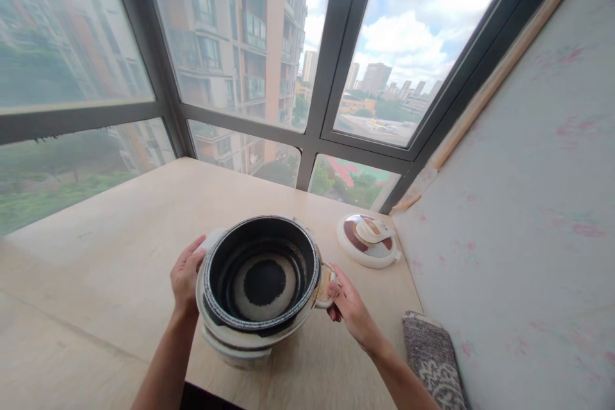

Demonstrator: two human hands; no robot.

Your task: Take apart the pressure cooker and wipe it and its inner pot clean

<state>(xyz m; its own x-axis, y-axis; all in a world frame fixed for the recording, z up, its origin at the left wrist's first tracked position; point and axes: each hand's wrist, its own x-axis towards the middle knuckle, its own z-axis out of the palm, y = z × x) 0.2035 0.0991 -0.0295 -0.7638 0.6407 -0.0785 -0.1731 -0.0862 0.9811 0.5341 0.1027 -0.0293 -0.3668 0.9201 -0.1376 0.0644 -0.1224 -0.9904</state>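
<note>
A white electric cooker (235,351) with a black inner pot (264,282) stands lidless in front of me, its round mouth facing up towards me. The pot's inside looks worn, with a dark round patch on a paler bottom. At the cooker's left side, my left hand (185,277) is closed on the edge or handle there; the fingertips are partly hidden behind it. My right hand (350,302) grips the loop handle (325,285) on the right side. Whether the cooker's base touches the surface, I cannot tell.
A round white and brown lid (369,240) with a raised handle lies back right, by the wall. Nearer me on the right is a folded grey patterned cloth (430,359). Dark-framed windows (317,134) bound the pale wooden surface (120,230) at the back; a flowered wall (519,218) bounds it at right.
</note>
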